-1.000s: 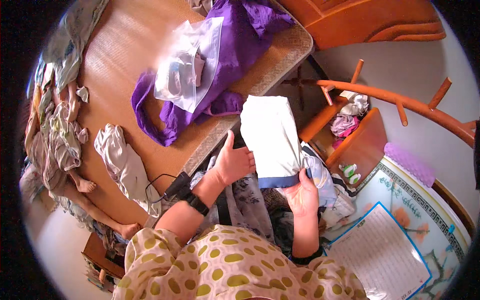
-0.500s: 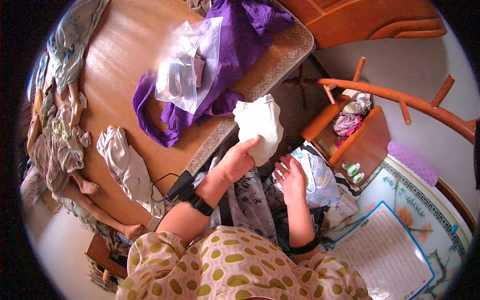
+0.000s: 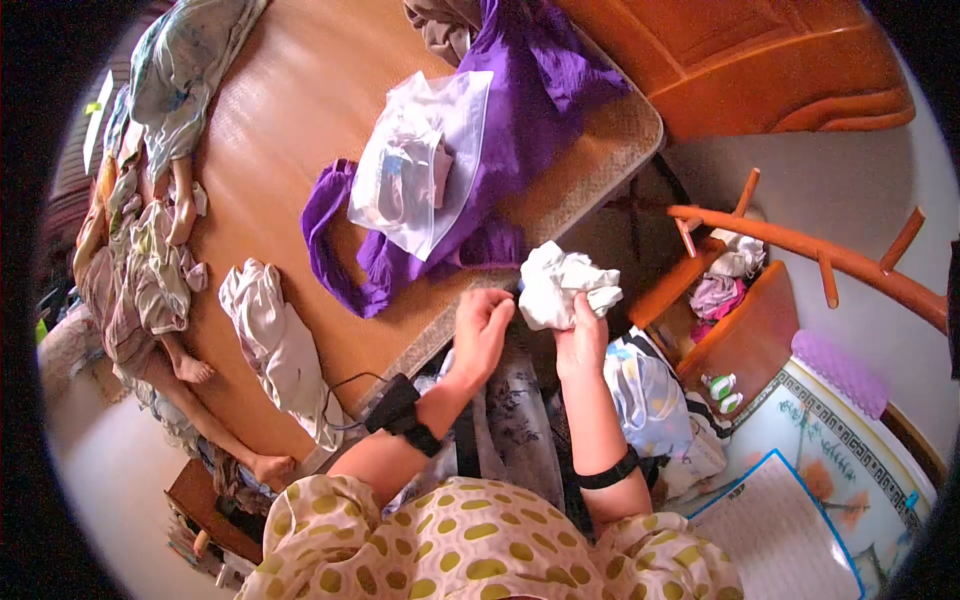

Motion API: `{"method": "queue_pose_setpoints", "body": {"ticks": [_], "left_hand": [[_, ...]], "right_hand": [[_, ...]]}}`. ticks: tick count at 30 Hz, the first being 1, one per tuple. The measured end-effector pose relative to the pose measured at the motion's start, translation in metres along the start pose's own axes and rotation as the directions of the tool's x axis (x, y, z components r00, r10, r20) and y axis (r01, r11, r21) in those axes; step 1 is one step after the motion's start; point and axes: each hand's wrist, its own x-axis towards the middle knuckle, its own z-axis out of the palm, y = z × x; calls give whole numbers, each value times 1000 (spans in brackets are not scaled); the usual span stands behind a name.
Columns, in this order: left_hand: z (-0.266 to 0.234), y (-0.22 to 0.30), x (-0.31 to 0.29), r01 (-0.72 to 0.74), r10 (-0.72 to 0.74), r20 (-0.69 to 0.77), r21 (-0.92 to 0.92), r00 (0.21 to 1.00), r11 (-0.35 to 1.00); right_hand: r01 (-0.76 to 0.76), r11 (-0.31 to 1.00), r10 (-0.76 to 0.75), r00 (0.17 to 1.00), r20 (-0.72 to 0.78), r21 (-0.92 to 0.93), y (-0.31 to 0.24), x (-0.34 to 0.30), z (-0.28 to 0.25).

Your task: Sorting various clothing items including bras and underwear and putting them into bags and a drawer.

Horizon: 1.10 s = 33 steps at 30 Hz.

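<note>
A bunched white cloth (image 3: 562, 285) is in my right hand (image 3: 583, 345), whose fingers and thumb grip its lower side. Just left of it, my left hand (image 3: 482, 335) has its fingers curled together, apart from the cloth, with nothing visible in them. Beyond my hands a clear zip bag (image 3: 412, 180) with folded light cloth inside lies on a spread purple garment (image 3: 530, 110) at the bed's edge. On the bed (image 3: 300, 225), left of my hands, rests a crumpled off-white garment (image 3: 275, 345).
A person's bare feet (image 3: 197, 370) and clothing fill the bed's left side. On my right, an open wooden drawer (image 3: 745, 325) holds pink and white cloths. A wooden rack (image 3: 790, 232) with pegs, a white bag (image 3: 648, 400) and a blue-edged sheet (image 3: 775, 535) are nearby.
The white cloth has passed from my left hand to my right and is now more bunched. My left hand has let go and curled; my right hand has risen and closed on the cloth.
</note>
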Motion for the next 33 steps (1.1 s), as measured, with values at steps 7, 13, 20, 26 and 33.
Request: {"method": "queue_pose_setpoints", "body": {"ticks": [7, 13, 20, 26, 33], "left_hand": [[-27, 54, 95, -254, 557, -81, 830, 826, 497], [-49, 55, 137, -306, 588, -74, 798, 805, 519], [-57, 54, 120, -311, 546, -43, 784, 836, 538], [-54, 62, 132, -378, 609, 8, 790, 793, 482], [-58, 46, 124, -433, 591, 68, 747, 804, 504]], "right_hand": [[151, 979, -127, 977, 170, -135, 14, 45, 73], [223, 816, -36, 940, 339, -533, 33, 90, 146], [511, 430, -8, 827, 563, -744, 61, 160, 229], [790, 347, -134, 575, 807, -506, 72, 194, 251], [736, 464, -407, 671, 619, -493, 74, 130, 160]]}}
